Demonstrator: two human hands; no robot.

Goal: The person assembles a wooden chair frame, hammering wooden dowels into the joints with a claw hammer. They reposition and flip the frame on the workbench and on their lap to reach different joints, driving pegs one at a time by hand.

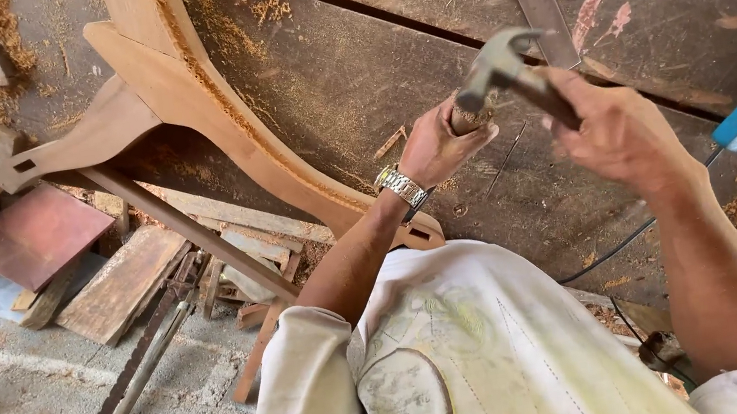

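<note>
A hammer (507,70) is gripped by the closed right hand (619,131); a short wooden peg (468,118) is enclosed by the left hand (436,146), mid-workbench (342,78).

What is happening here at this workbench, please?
A person holds a hammer raised in the right hand. The left hand grips a small wooden piece upright on the dark workbench. A curved wooden part lies beside it, with sawdust around.

Both hands up, fists closed.
Left hand (438,143) curled tight, forearm bent inward; right hand (617,132) clenched, arm reaching forward.
</note>
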